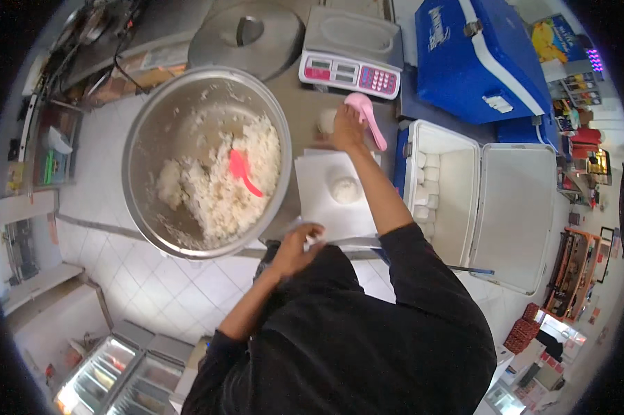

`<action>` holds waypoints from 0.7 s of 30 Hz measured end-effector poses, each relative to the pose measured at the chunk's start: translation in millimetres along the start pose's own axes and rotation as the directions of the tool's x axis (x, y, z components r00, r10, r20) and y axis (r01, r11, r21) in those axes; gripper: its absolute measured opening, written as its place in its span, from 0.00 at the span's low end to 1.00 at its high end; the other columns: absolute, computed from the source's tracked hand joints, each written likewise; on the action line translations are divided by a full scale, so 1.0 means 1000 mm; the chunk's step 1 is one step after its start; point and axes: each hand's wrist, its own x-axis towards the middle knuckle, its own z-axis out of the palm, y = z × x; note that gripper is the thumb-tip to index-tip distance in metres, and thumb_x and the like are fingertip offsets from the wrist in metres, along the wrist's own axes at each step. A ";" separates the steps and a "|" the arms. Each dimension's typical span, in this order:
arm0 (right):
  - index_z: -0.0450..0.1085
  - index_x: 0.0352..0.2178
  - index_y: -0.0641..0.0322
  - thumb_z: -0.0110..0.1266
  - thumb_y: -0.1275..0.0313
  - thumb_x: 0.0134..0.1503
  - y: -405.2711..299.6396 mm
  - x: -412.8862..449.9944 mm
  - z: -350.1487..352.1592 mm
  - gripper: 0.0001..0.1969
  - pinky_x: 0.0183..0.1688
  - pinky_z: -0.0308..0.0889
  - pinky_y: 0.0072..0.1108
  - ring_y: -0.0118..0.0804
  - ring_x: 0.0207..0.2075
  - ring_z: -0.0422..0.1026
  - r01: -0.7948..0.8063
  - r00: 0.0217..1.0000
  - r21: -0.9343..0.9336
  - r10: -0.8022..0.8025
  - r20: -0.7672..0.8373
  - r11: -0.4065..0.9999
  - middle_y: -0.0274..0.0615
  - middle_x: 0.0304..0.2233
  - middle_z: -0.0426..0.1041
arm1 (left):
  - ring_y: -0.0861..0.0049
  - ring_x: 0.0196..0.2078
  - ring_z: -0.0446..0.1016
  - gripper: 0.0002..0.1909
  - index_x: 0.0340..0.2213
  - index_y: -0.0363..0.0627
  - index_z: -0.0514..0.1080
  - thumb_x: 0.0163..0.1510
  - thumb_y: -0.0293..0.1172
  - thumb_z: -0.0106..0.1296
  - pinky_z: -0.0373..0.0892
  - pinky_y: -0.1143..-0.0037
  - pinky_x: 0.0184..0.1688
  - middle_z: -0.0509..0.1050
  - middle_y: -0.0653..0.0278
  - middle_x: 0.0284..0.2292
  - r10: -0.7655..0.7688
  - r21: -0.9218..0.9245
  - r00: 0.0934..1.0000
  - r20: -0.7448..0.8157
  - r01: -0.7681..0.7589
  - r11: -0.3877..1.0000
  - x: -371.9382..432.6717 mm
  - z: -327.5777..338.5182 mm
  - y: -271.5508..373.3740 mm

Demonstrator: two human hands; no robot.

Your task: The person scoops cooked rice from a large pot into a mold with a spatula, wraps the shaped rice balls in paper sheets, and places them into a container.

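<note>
A rounded mound of cooked rice [345, 190] sits on a stack of white paper sheets [317, 176]. Beyond it my right hand [349, 127] is at a pink plastic scoop [364, 111] in front of the scale; whether the fingers grip it is unclear. My left hand [296, 249], slightly blurred, is near the paper's lower left corner, fingers apart and holding nothing visible. On the left stands a large metal pot [161, 114] with loose cooked rice [249, 197] and a red plastic serving spoon [242, 168] lying on it. A pale, blurred item [326, 120] is left of my right hand.
A digital scale [351, 57] and a round metal lid [247, 39] stand at the back. To the right, an open cooler box [457, 161] holds several white wrapped packets [427, 181]. A closed blue cooler [462, 67] is behind it. The table edge runs before my body.
</note>
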 end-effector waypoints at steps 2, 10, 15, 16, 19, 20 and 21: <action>0.59 0.57 0.67 0.71 0.56 0.44 0.014 -0.032 -0.021 0.44 0.59 0.58 0.50 0.58 0.56 0.66 0.060 0.990 0.080 -0.048 -0.136 0.995 0.53 0.55 0.68 | 0.58 0.43 0.74 0.14 0.41 0.38 0.73 0.51 0.25 0.58 0.69 0.66 0.48 0.76 0.50 0.37 0.063 0.243 0.997 -0.047 -0.050 0.969 0.031 0.025 -0.052; 0.73 0.29 0.61 0.69 0.72 0.40 0.138 -0.188 0.010 0.14 0.44 0.68 0.34 0.50 0.43 0.73 0.072 0.862 0.499 -0.306 0.405 0.863 0.49 0.40 0.73 | 0.53 0.44 0.71 0.10 0.37 0.40 0.73 0.51 0.26 0.56 0.69 0.61 0.49 0.72 0.51 0.35 0.184 0.585 0.980 0.073 -0.192 0.788 0.083 0.045 -0.108; 0.70 0.27 0.65 0.64 0.75 0.43 0.165 -0.203 0.088 0.10 0.47 0.66 0.35 0.51 0.42 0.71 0.177 0.897 0.441 -0.328 0.296 0.880 0.50 0.34 0.71 | 0.53 0.45 0.71 0.12 0.38 0.39 0.73 0.53 0.31 0.56 0.68 0.61 0.50 0.73 0.49 0.36 0.191 0.560 0.980 0.054 -0.188 0.807 0.081 0.057 -0.090; 0.70 0.27 0.65 0.63 0.75 0.44 0.161 -0.202 0.090 0.09 0.47 0.66 0.35 0.51 0.42 0.71 0.141 0.910 0.441 -0.292 0.296 0.886 0.50 0.34 0.71 | 0.53 0.45 0.71 0.13 0.38 0.39 0.73 0.53 0.33 0.56 0.68 0.61 0.50 0.73 0.49 0.36 0.207 0.557 0.977 0.045 -0.196 0.807 0.078 0.055 -0.088; 0.77 0.27 0.62 0.63 0.72 0.48 0.154 -0.194 0.066 0.05 0.51 0.65 0.30 0.44 0.45 0.70 0.122 0.852 0.490 -0.344 0.395 0.863 0.46 0.35 0.70 | 0.54 0.45 0.72 0.15 0.39 0.40 0.74 0.53 0.36 0.57 0.69 0.62 0.50 0.73 0.49 0.37 0.219 0.642 0.975 0.029 -0.186 0.744 0.061 0.052 -0.069; 0.77 0.28 0.63 0.61 0.70 0.51 0.149 -0.189 0.053 0.07 0.52 0.65 0.30 0.45 0.45 0.70 0.157 0.813 0.495 -0.397 0.426 0.854 0.47 0.35 0.71 | 0.54 0.45 0.72 0.15 0.39 0.40 0.74 0.53 0.36 0.57 0.69 0.62 0.50 0.73 0.49 0.37 0.217 0.648 0.976 0.017 -0.176 0.741 0.057 0.051 -0.066; 0.77 0.30 0.65 0.59 0.68 0.54 0.150 -0.188 0.044 0.09 0.53 0.65 0.30 0.45 0.46 0.70 0.185 0.776 0.495 -0.435 0.456 0.849 0.48 0.36 0.71 | 0.54 0.45 0.72 0.15 0.39 0.40 0.74 0.53 0.36 0.57 0.69 0.62 0.49 0.73 0.50 0.37 0.268 0.682 0.963 0.025 -0.212 0.700 0.056 0.052 -0.063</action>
